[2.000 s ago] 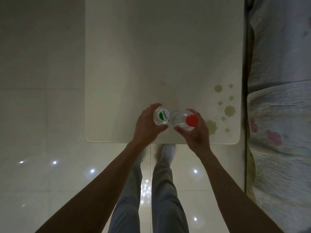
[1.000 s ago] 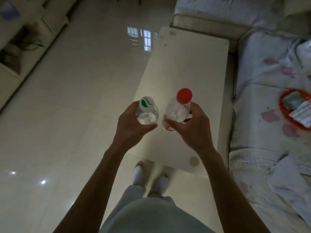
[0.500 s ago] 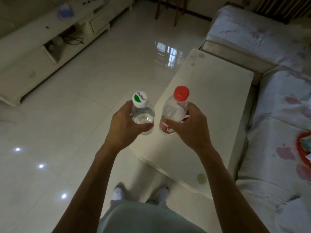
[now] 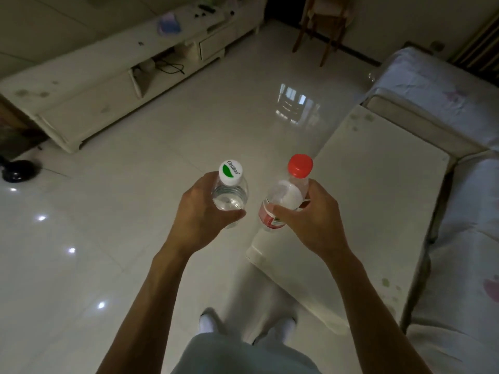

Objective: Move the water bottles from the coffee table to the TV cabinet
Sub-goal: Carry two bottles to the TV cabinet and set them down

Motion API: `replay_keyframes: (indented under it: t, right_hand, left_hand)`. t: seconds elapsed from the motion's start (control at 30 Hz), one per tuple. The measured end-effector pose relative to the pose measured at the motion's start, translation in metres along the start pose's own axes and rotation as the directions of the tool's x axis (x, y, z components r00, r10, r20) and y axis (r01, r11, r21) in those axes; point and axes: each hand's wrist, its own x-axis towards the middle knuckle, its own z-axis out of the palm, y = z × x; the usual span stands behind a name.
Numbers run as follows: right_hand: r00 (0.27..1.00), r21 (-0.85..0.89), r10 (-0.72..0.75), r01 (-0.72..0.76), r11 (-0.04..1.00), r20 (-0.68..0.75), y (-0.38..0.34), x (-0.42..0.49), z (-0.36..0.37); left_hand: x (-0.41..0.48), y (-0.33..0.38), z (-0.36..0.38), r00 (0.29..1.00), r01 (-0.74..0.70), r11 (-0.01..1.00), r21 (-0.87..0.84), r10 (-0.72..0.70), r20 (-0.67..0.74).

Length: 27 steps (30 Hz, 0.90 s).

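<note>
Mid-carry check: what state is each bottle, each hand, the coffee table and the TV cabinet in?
white-capped bottle: capped, upright, held in the air.
red-capped bottle: capped, tilted slightly, held in the air.
left hand: grips white-capped bottle.
right hand: grips red-capped bottle.
coffee table: stained near its corner.
TV cabinet: open shelf, cables inside.

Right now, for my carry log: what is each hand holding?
Left hand: grips the white-capped bottle.
Right hand: grips the red-capped bottle.
</note>
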Motion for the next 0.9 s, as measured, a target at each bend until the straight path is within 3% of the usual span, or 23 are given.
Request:
replay_keyframes:
  t: [0.43, 0.9]
  right_hand:
    - [0.992, -0.017, -0.042, 0.044, 0.999, 0.118, -0.074, 0.023, 0.086]
    - [0.967, 0.009, -0.141, 0.143, 0.990, 0.212, -0.092, 0.146, 0.112]
  left_hand:
    - [0.018, -0.075, -0.085, 0.994, 0.053, 0.998, -0.017, -0.054, -0.095]
    - [0.121, -0.070, -0.102, 0.979, 0.111, 0.993, 0.049, -0.101, -0.178]
